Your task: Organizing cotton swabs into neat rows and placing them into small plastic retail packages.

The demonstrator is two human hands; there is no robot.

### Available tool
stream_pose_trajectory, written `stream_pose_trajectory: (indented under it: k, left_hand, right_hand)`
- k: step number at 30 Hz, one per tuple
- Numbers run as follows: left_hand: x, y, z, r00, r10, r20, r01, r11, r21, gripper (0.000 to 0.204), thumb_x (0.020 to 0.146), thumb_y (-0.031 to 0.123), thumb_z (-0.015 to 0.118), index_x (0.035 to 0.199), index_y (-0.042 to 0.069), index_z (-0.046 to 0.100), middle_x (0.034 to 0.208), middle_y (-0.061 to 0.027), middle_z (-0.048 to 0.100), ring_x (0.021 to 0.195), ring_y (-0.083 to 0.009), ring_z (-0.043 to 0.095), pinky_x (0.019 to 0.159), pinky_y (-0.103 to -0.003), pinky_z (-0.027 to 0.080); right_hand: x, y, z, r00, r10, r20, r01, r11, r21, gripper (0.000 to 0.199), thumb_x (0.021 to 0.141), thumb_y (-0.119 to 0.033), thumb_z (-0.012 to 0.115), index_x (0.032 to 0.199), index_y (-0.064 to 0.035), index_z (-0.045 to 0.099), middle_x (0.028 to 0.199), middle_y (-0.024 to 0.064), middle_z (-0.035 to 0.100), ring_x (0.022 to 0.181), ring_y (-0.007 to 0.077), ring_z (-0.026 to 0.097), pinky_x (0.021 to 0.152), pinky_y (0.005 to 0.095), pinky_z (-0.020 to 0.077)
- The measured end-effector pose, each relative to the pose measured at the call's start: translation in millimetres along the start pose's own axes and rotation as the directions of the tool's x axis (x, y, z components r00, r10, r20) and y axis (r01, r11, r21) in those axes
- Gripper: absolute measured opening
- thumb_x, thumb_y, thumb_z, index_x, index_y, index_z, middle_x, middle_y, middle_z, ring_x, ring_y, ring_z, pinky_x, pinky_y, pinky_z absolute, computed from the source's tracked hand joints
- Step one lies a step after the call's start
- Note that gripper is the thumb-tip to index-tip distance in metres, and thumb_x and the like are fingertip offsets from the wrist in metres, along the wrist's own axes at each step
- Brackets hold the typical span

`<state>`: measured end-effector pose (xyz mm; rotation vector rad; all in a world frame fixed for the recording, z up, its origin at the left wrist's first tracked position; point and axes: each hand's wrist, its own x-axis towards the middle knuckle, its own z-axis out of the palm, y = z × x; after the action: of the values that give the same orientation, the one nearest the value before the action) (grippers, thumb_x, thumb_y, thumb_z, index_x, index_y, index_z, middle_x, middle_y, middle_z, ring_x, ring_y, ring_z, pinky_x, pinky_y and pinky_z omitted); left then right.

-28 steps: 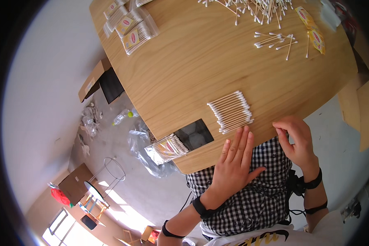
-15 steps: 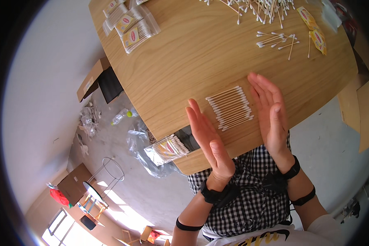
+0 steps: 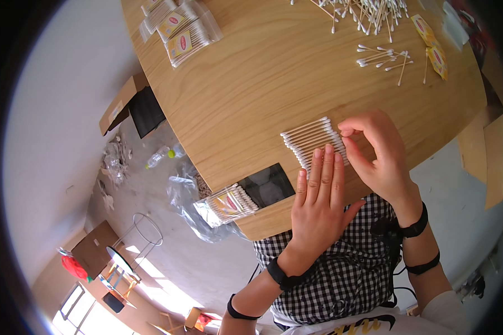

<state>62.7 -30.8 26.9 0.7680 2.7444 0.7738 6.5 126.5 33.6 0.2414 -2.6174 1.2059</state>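
Head view: holding left hand (image 3: 318,215) flat, released, over near edge of cotton-swab row (image 3: 312,138) on table (image 3: 251,95); right hand (image 3: 381,153) curled at right tips, can't tell if pinching. Could skew with uneven pressure.

Single row of cotton swabs (image 3: 311,137), pale thin sticks with white tips at both ends, lying flat and nearly parallel, close side by side on the wood-grain surface (image 3: 240,106) near its front edge, sticks slanting up toward the right, end lines slightly uneven, near end partly hidden.
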Motion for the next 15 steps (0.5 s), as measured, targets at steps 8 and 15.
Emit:
stream_pose_trajectory:
  k: [8, 15]
  left_hand:
    - [-0.9, 2.2, 18.3, 0.997, -0.073, 0.003, 0.071, 0.984, 0.164, 0.095, 0.084, 0.065, 0.057, 0.143, -0.008, 0.039, 0.154, -0.0229, 0.034, 0.146, -0.0352, 0.028, 0.117, -0.049, 0.023]
    - [-4.7, 4.0, 22.8, 0.998, -0.066, 0.0, 0.066, 0.985, 0.159, 0.095, 0.084, 0.064, 0.057, 0.143, -0.008, 0.039, 0.153, -0.0226, 0.035, 0.146, -0.0354, 0.028, 0.118, -0.048, 0.023]
  right_hand:
    - [26.7, -5.4, 5.1, 0.948, -0.239, 0.211, 0.278, 0.945, -0.175, 0.024, 0.069, 0.003, 0.068, 0.089, -0.005, 0.058, 0.082, 0.0056, 0.061, 0.078, 0.0246, 0.058, 0.073, 0.036, 0.0482]
    - [31.6, -9.1, 3.5, 0.897, -0.234, 0.375, 0.347, 0.898, -0.271, 0.02, 0.07, -0.005, 0.063, 0.089, -0.0037, 0.055, 0.081, 0.0057, 0.06, 0.083, 0.022, 0.058, 0.079, 0.0338, 0.0478]
